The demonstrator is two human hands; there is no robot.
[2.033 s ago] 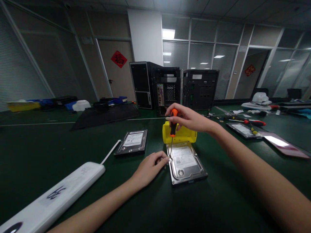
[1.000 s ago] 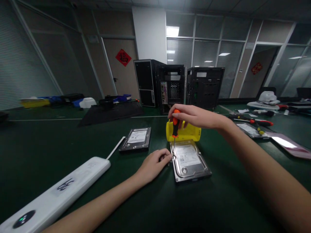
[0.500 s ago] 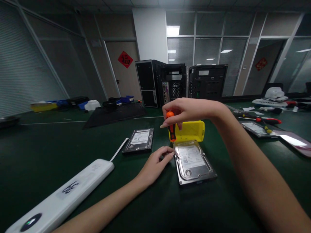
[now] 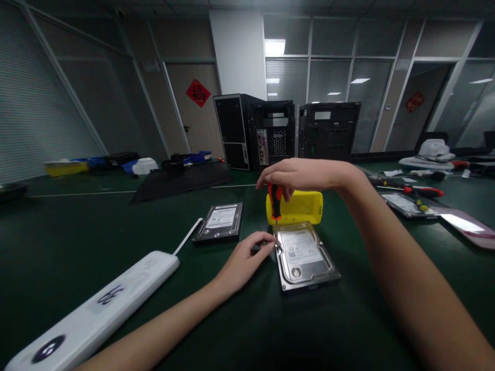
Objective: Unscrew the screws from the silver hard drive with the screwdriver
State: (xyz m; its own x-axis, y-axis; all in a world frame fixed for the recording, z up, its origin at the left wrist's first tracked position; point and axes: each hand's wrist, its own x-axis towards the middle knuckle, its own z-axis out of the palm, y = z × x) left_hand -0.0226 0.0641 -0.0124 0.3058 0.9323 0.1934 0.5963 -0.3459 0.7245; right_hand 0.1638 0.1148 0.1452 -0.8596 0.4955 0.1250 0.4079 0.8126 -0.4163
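My right hand [image 4: 284, 175] is closed around the upper handle of an orange-and-black screwdriver [image 4: 276, 201], palm over its top. The screwdriver stands nearly upright, its shaft reaching down to the left edge of a silver hard drive [image 4: 303, 252] with a white label. Beside that edge, my left hand [image 4: 253, 255] has thumb and forefinger pinched together at the screwdriver's tip. What they hold, if anything, is too small to make out. Behind the drive sits a yellow plastic bin [image 4: 299, 206], partly covered by my right hand.
Left of my hands lies a second hard drive [image 4: 219, 221]. A long white device marked 39 [image 4: 104, 304] with a thin arm lies at front left. Computer cases [image 4: 232, 131] stand behind. On the right are another drive [image 4: 406, 204] and red-and-black pliers [image 4: 423, 191].
My right hand has shifted its grip, its palm now covering the screwdriver's orange top. More of the shaft shows. My left hand stays at the drive's edge. The view has shifted slightly.
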